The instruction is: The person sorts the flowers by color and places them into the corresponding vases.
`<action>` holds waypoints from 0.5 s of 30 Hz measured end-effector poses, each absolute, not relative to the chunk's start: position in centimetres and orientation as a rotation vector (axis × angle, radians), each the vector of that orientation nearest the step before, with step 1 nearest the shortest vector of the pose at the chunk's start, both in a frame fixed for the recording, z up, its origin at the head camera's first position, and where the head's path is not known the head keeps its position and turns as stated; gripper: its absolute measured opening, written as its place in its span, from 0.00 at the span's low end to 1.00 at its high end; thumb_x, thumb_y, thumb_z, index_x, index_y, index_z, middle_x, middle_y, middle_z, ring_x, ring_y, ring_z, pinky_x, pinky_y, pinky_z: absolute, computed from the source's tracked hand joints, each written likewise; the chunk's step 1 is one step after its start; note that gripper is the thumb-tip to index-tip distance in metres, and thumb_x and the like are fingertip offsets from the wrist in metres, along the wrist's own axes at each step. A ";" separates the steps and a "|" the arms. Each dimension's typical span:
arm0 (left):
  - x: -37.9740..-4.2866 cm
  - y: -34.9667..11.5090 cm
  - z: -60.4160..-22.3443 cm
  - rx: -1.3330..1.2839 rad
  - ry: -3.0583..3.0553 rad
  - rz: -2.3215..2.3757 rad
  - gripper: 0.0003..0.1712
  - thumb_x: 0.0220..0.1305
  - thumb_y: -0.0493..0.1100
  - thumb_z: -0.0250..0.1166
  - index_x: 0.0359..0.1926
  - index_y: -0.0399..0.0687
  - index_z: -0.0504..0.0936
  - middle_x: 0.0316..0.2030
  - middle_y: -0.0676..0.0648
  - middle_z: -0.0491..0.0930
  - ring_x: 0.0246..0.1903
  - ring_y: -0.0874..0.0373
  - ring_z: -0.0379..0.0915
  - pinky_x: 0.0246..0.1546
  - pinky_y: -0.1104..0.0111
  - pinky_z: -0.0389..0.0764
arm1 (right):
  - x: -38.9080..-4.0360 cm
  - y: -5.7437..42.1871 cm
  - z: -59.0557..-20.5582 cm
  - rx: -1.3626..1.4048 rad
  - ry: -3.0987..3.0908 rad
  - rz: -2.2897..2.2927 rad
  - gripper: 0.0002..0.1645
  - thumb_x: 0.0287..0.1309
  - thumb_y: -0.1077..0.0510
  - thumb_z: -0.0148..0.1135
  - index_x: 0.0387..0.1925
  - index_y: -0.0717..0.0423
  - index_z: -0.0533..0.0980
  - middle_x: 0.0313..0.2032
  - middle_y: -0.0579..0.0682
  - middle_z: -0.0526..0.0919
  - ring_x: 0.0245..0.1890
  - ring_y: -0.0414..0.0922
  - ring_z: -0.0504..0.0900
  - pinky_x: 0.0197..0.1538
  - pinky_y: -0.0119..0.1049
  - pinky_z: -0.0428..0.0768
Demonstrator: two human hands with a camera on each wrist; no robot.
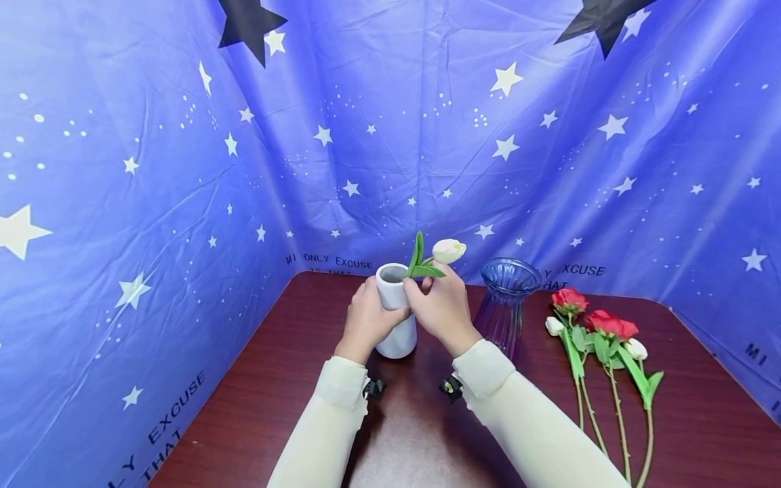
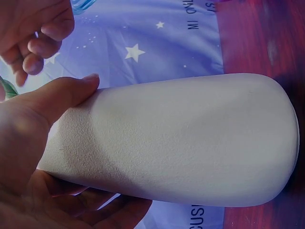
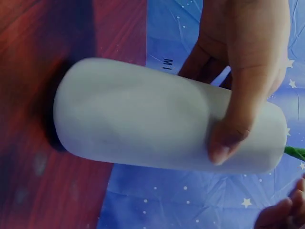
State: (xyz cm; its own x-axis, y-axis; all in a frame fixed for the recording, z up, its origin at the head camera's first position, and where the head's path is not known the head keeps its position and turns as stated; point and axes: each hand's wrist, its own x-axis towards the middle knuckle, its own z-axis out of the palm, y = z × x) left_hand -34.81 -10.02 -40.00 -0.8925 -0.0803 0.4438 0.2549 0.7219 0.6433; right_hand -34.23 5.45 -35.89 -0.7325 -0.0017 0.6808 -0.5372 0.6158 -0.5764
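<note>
Where both pale sleeves (image 1: 539,423) extended across the table (image 1: 403,440), a small black device (image 1: 451,388) sat at each cuff. Along the table's right edge lay two red roses (image 1: 611,325) and two loose tulips (image 1: 636,349), stems toward the near edge. The left hand (image 1: 366,317) grasped the neck of the white vase (image 2: 181,143), thumb on one side and fingers on the other. The right hand (image 1: 444,301) pinched a white tulip (image 1: 449,251) at the vase mouth; its stem end was hidden. The white vase stood upright on the table, toward the far edge: matte, finely textured, rounded at the base, narrower at the neck. The tulip leaned right, its cream-white bloom closed, its leaves green. Right of the hands, near the far edge, stood a bluish glass vase (image 1: 508,295), ribbed and flared, its lower part partly obstructed by the right arm. Beyond hung a blue star-printed cloth (image 1: 421,135).
</note>
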 end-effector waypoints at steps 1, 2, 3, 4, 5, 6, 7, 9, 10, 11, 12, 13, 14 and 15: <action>-34.8 -10.0 -40.0 -0.136 -2.476 -1.014 0.45 0.47 0.61 0.79 0.60 0.42 0.75 0.45 0.43 0.81 0.43 0.45 0.82 0.43 0.52 0.84 | -34.2 5.4 -36.0 0.412 -2.155 1.076 0.15 0.57 0.51 0.65 0.24 0.50 0.68 0.24 0.47 0.70 0.27 0.46 0.72 0.33 0.40 0.69; -34.8 -10.0 -40.0 -0.137 -2.472 -1.011 0.45 0.47 0.61 0.79 0.60 0.42 0.75 0.44 0.43 0.81 0.43 0.45 0.82 0.43 0.52 0.84 | -34.1 5.4 -36.1 0.411 -2.121 1.081 0.14 0.57 0.52 0.65 0.24 0.49 0.68 0.24 0.47 0.70 0.27 0.46 0.71 0.32 0.40 0.69; -34.9 -10.0 -40.0 -0.138 -2.470 -1.009 0.45 0.47 0.61 0.79 0.60 0.42 0.75 0.44 0.43 0.81 0.43 0.45 0.82 0.43 0.52 0.84 | -34.1 5.3 -36.2 0.415 -2.089 1.081 0.13 0.57 0.53 0.64 0.24 0.50 0.69 0.23 0.47 0.69 0.26 0.45 0.70 0.32 0.40 0.68; -34.8 -10.0 -40.0 -0.139 -2.469 -1.009 0.45 0.47 0.61 0.80 0.60 0.42 0.75 0.45 0.43 0.81 0.43 0.45 0.82 0.43 0.52 0.84 | -34.1 5.3 -36.2 0.417 -2.061 1.083 0.12 0.57 0.54 0.64 0.24 0.49 0.70 0.22 0.47 0.70 0.25 0.45 0.70 0.32 0.40 0.68; -34.8 -10.0 -40.0 -0.139 -2.470 -1.009 0.45 0.46 0.61 0.80 0.60 0.42 0.75 0.45 0.43 0.81 0.43 0.45 0.82 0.43 0.52 0.84 | -34.1 5.3 -36.2 0.420 -2.037 1.088 0.11 0.57 0.55 0.64 0.24 0.49 0.71 0.21 0.46 0.70 0.24 0.44 0.70 0.31 0.39 0.68; -34.8 -10.0 -40.0 -0.139 -2.470 -1.011 0.45 0.46 0.61 0.80 0.60 0.42 0.75 0.45 0.43 0.81 0.43 0.45 0.82 0.43 0.52 0.84 | -34.1 5.3 -36.2 0.422 -2.018 1.092 0.10 0.57 0.56 0.65 0.25 0.49 0.72 0.21 0.46 0.71 0.23 0.44 0.70 0.30 0.39 0.68; -34.8 -10.0 -40.0 -0.138 -2.471 -1.012 0.46 0.46 0.61 0.81 0.60 0.42 0.75 0.45 0.43 0.81 0.43 0.45 0.82 0.43 0.52 0.83 | -34.1 5.3 -36.2 0.423 -2.005 1.097 0.08 0.57 0.56 0.65 0.26 0.49 0.73 0.21 0.46 0.72 0.23 0.43 0.70 0.30 0.38 0.68; -34.8 -9.9 -40.0 -0.136 -2.470 -1.014 0.46 0.46 0.61 0.81 0.60 0.42 0.75 0.45 0.43 0.81 0.43 0.45 0.82 0.43 0.52 0.83 | -34.2 5.3 -36.2 0.426 -1.993 1.103 0.07 0.57 0.56 0.66 0.28 0.50 0.75 0.20 0.45 0.73 0.22 0.42 0.71 0.30 0.38 0.69; -34.8 -9.9 -40.0 -0.136 -2.470 -1.013 0.46 0.46 0.61 0.81 0.60 0.42 0.75 0.45 0.43 0.81 0.43 0.45 0.82 0.43 0.52 0.83 | -34.2 5.3 -36.1 0.428 -1.992 1.109 0.06 0.57 0.56 0.67 0.30 0.51 0.76 0.20 0.46 0.74 0.23 0.42 0.72 0.30 0.38 0.70; -34.8 -10.0 -40.0 -0.135 -2.471 -1.010 0.46 0.46 0.61 0.80 0.60 0.42 0.75 0.45 0.43 0.81 0.43 0.45 0.82 0.43 0.52 0.83 | -34.3 5.3 -36.1 0.429 -1.996 1.106 0.06 0.58 0.56 0.67 0.31 0.51 0.77 0.21 0.46 0.75 0.23 0.42 0.72 0.31 0.38 0.70; -34.8 -10.0 -39.9 -0.134 -2.473 -1.008 0.46 0.46 0.61 0.80 0.60 0.42 0.75 0.45 0.43 0.81 0.42 0.45 0.82 0.42 0.52 0.83 | -34.4 5.3 -36.1 0.430 -2.003 1.103 0.06 0.58 0.56 0.67 0.32 0.52 0.77 0.21 0.46 0.75 0.23 0.42 0.72 0.31 0.38 0.70; -34.8 -10.0 -39.9 -0.132 -2.474 -1.005 0.46 0.46 0.61 0.80 0.60 0.41 0.75 0.44 0.43 0.81 0.42 0.45 0.82 0.42 0.52 0.83 | -34.4 5.3 -36.0 0.431 -2.013 1.096 0.06 0.59 0.56 0.67 0.32 0.52 0.78 0.21 0.46 0.75 0.24 0.43 0.73 0.31 0.38 0.70; -34.8 -10.0 -39.9 -0.131 -2.476 -1.001 0.46 0.46 0.61 0.80 0.60 0.41 0.75 0.44 0.43 0.81 0.42 0.45 0.82 0.42 0.52 0.83 | -34.5 5.2 -36.0 0.434 -2.023 1.090 0.06 0.59 0.55 0.68 0.33 0.53 0.78 0.21 0.46 0.76 0.24 0.43 0.73 0.32 0.38 0.71; -34.8 -10.0 -39.9 -0.129 -2.478 -0.999 0.46 0.46 0.61 0.79 0.60 0.41 0.75 0.44 0.43 0.81 0.41 0.45 0.82 0.42 0.52 0.84 | -34.5 5.2 -36.0 0.436 -2.034 1.085 0.06 0.60 0.55 0.68 0.33 0.53 0.79 0.21 0.46 0.76 0.24 0.43 0.73 0.31 0.38 0.71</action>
